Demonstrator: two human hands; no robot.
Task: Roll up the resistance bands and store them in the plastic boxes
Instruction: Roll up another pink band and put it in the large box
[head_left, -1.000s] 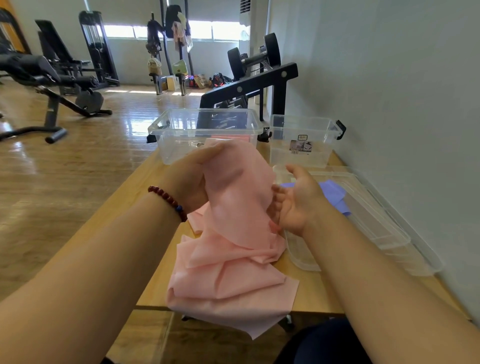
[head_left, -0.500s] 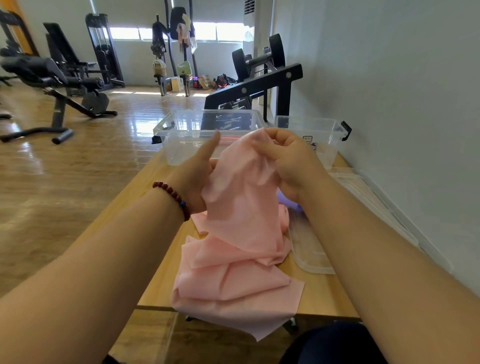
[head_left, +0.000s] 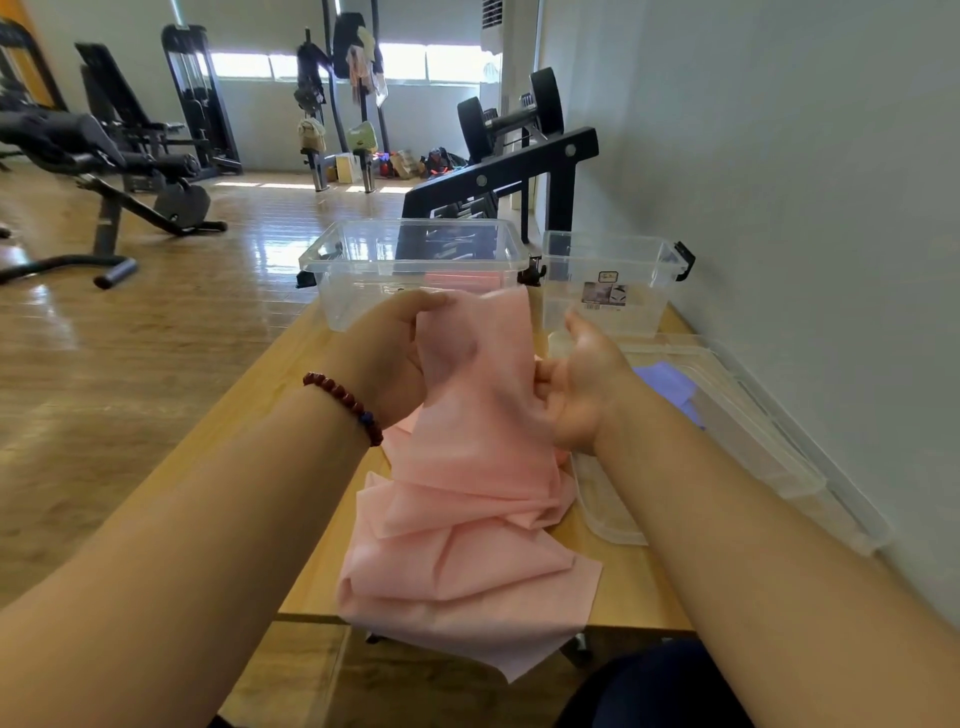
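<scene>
A long pink resistance band (head_left: 467, 499) lies bunched on the wooden table (head_left: 311, 571), and its upper part is lifted between my hands. My left hand (head_left: 389, 353) holds the band's top end, thumb and fingers curled round it. My right hand (head_left: 582, 384) is palm-up against the band's right side, its fingertips tucked under the pink sheet. Two clear plastic boxes stand behind: a large one (head_left: 363, 280) with something pink inside, and a smaller one (head_left: 608, 270) to its right. A purple band (head_left: 670, 384) lies on the lids at the right.
Clear box lids (head_left: 753, 447) lie stacked along the grey wall (head_left: 779, 182) on the right. The band's lower end hangs over the table's near edge. A dumbbell rack (head_left: 519, 156) stands behind the boxes, and gym benches (head_left: 104, 166) sit on the wood floor to the left.
My right hand has come down from the band's top edge to its right side and turned palm-up. My left hand still holds the top end.
</scene>
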